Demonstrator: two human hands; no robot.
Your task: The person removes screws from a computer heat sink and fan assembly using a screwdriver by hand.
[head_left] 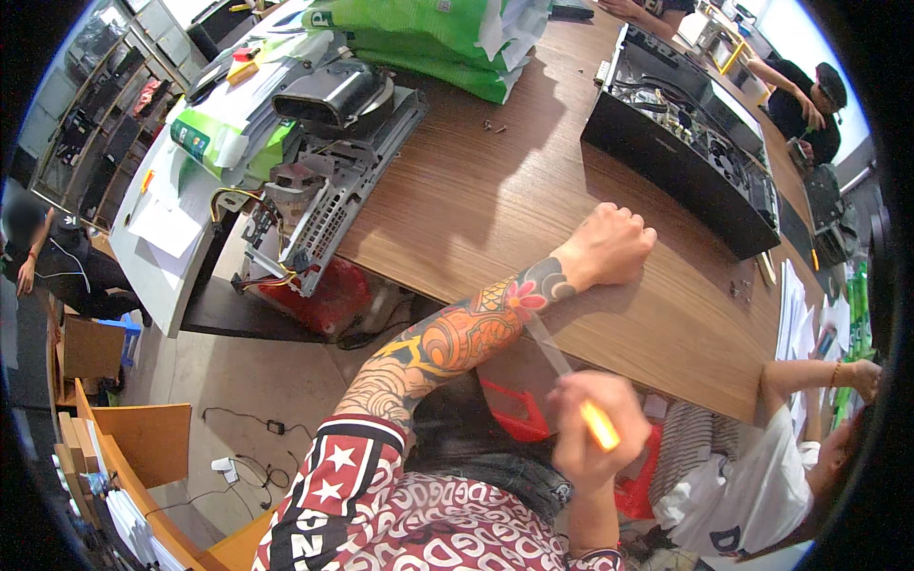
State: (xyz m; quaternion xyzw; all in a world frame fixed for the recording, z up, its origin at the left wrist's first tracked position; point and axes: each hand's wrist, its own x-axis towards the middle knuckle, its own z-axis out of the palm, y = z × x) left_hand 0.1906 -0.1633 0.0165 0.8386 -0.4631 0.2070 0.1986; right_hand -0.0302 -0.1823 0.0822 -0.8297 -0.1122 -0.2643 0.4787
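My left hand [606, 246] is closed in a fist on the brown wooden table [476, 205], back upward. Its curled fingers hide whatever may be inside. The tattooed left forearm reaches across the table's near edge. Nearer to me and lower, off the edge, my right hand [598, 428] is wrapped round a screwdriver with an orange handle [600, 426]. Motion blurs that hand, and the pale shaft [547, 347] slants up toward my left wrist. Beyond my left hand stands an opened black computer case [681, 157], with its boards, cables and a fan showing.
A stripped metal chassis [347, 195] with loose wires overhangs the table's left part, beside a green plastic bag [419, 43]. Small screws [495, 127] lie on the tabletop. A person in a white shirt [747, 485] sits close on my right. Red stools [519, 411] stand below the edge.
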